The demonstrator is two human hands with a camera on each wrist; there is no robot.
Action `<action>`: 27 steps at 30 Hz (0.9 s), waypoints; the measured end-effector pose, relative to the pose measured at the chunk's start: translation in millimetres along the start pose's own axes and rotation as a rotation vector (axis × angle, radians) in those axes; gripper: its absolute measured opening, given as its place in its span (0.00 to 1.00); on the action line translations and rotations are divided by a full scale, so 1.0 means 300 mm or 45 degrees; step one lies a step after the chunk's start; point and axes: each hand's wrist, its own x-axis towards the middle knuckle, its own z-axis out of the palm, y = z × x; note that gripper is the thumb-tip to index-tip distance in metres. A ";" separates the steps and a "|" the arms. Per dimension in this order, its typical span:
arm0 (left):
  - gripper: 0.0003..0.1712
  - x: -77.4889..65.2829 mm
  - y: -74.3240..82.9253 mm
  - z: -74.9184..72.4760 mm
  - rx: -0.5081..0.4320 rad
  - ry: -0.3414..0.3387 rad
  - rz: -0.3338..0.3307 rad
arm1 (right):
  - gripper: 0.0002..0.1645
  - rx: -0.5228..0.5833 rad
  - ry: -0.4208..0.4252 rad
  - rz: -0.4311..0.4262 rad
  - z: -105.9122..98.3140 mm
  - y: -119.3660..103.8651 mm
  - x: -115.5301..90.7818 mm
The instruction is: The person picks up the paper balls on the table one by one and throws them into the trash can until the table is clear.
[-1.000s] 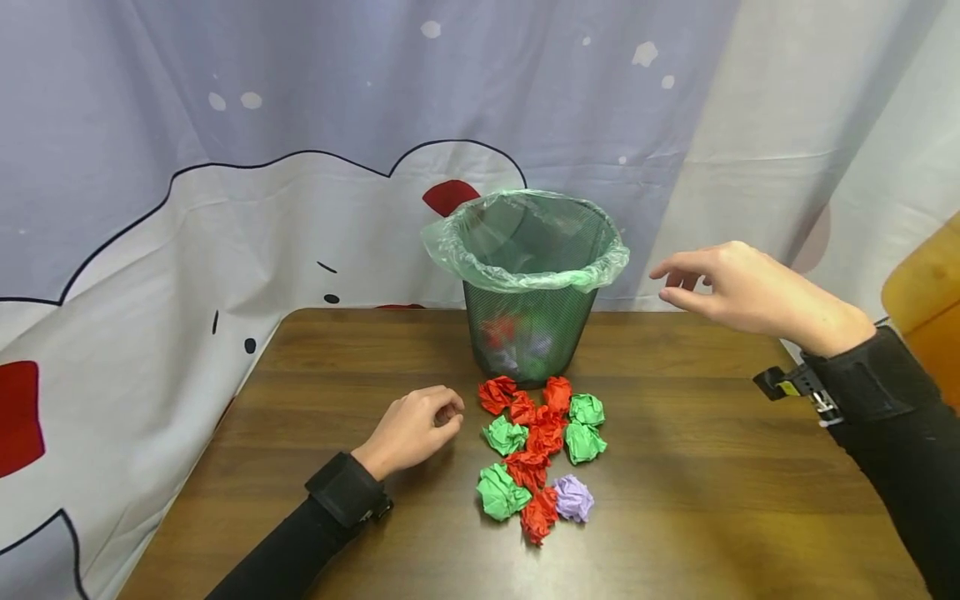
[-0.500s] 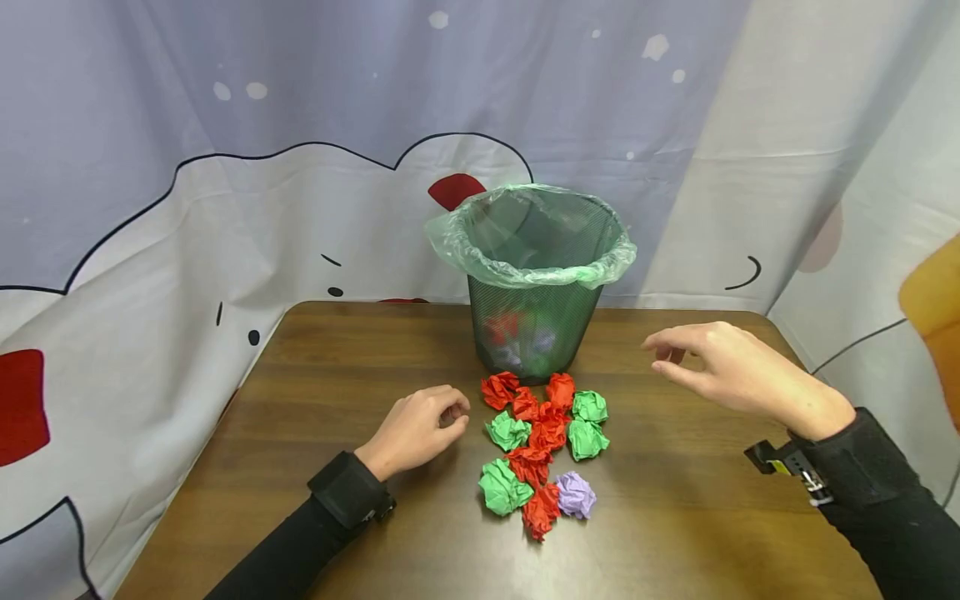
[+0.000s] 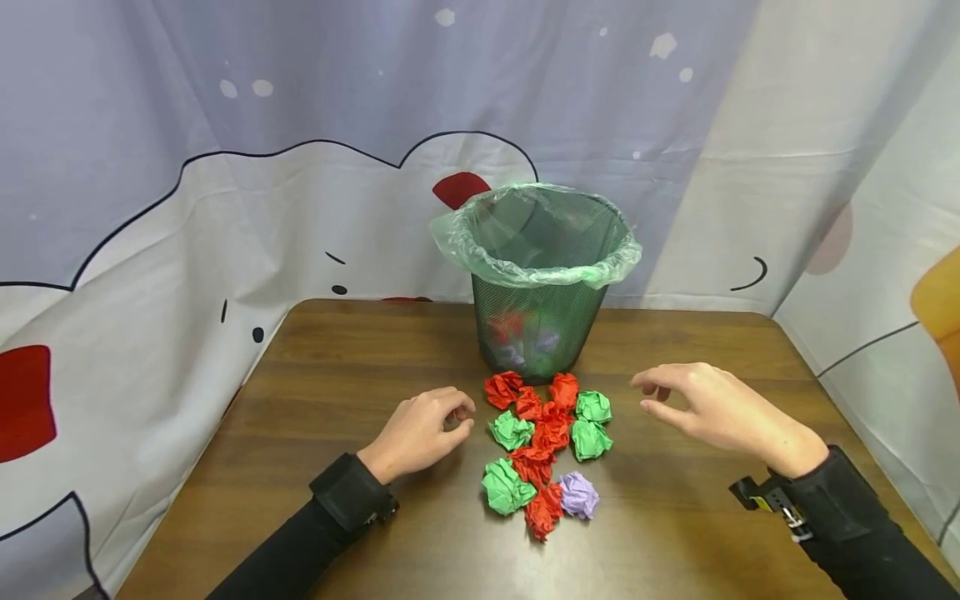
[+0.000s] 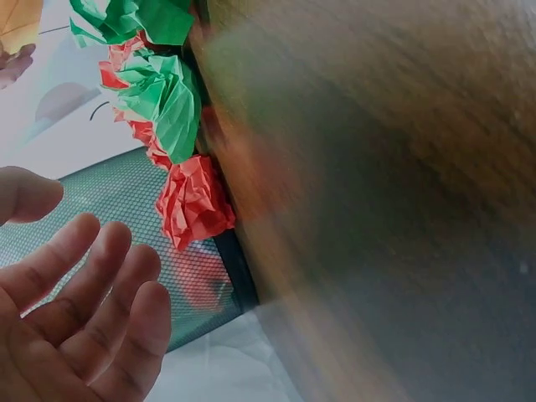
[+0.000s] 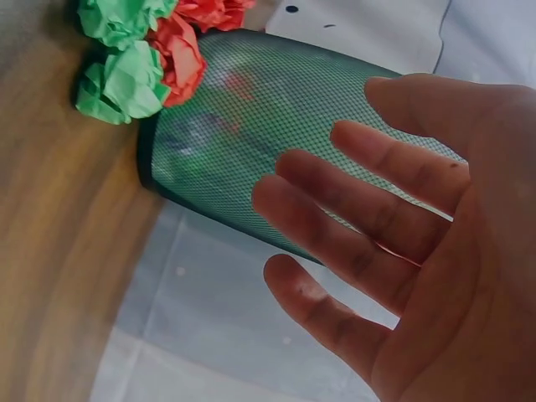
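Several crumpled paper balls lie clustered mid-table: a chain of red ones, green ones such as the large front-left ball, and one purple ball. My left hand rests low on the table left of the cluster, fingers loosely curled and holding nothing. To the right of the two stacked green balls, my right hand hovers with relaxed fingers and an empty palm. Its wrist view shows the spread fingers in front of the mesh bin.
Behind the cluster stands a dark mesh wastebasket lined with a translucent green bag; red and purple paper shows through its side. A printed curtain hangs behind the wooden table. Something orange-yellow is at the far right.
My right hand has come down from beside the bin's rim to low over the table, right of the green balls. The left hand and paper balls stay in place; the view shifts slightly.
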 end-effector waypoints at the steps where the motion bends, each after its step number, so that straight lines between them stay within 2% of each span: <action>1: 0.10 -0.001 0.002 -0.001 -0.005 -0.004 0.001 | 0.15 0.004 -0.005 0.006 0.007 0.002 -0.003; 11: 0.15 -0.012 0.035 -0.006 -0.023 -0.087 0.071 | 0.15 0.039 -0.025 0.048 0.062 0.017 -0.022; 21: 0.26 -0.033 0.071 0.023 -0.087 -0.285 0.321 | 0.14 0.049 -0.035 0.074 0.090 0.027 -0.033; 27: 0.32 -0.042 0.095 0.060 0.022 -0.370 0.390 | 0.14 0.067 -0.036 0.081 0.102 0.032 -0.039</action>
